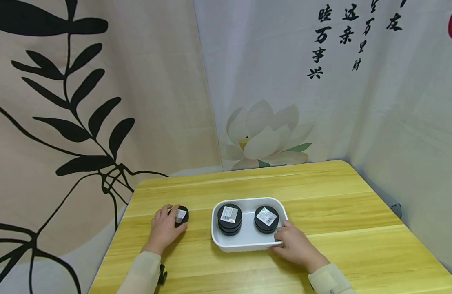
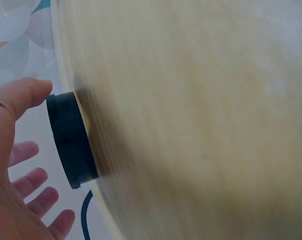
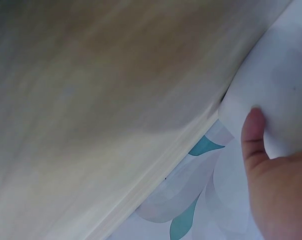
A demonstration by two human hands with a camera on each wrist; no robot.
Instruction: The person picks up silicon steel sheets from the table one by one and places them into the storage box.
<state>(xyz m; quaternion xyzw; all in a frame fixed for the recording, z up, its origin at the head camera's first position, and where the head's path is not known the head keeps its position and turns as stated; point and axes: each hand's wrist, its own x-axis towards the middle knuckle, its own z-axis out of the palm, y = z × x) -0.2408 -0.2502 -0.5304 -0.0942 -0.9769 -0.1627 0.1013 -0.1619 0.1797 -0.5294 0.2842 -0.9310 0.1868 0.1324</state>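
Note:
My left hand (image 1: 164, 228) is around the left side of a black round tin (image 1: 182, 215) with a white label, which lies flat on the table. In the left wrist view the thumb is close to the rim of that black tin (image 2: 72, 140), and the other fingers are spread loosely beside it. A white tray (image 1: 244, 248) stands to the right. With my right hand (image 1: 297, 248) I pinch its near right corner, and the thumb is against the outer wall in the right wrist view. Inside the tray are a left stack of black tins (image 1: 229, 220) and a right stack (image 1: 266, 219).
The yellow wooden table (image 1: 321, 196) carries all of this. Behind it hangs a printed curtain (image 1: 167, 102) with dark leaves, a pale flower and writing. A black strap (image 1: 162, 274) is at my left wrist.

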